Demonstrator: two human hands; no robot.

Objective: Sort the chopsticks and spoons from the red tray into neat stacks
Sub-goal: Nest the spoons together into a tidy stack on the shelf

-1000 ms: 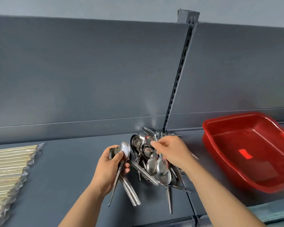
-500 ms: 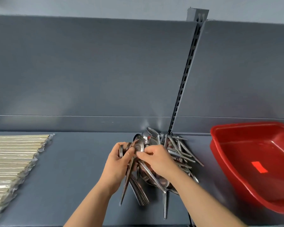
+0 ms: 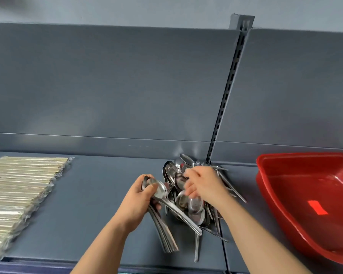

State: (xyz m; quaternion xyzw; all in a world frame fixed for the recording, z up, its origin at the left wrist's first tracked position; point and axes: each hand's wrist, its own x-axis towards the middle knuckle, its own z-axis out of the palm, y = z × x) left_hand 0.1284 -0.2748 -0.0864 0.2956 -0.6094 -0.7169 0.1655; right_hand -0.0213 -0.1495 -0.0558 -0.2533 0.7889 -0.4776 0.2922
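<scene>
Spoons (image 3: 194,206) lie heaped at three o'clock from the left hand (image 3: 135,196), which grips a bundle (image 3: 166,240); right hand (image 3: 204,184) is atop them, grasp unclear.

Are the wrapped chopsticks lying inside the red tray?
No, the wrapped chopsticks lie stacked on the shelf at far left, while the red tray sits at the right.

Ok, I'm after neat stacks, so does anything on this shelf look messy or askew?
Yes: the spoon heap lies jumbled by the back wall, handles splayed every way. The spoon bundle in the left hand is roughly gathered; the wrapped chopsticks lie aligned.
</scene>
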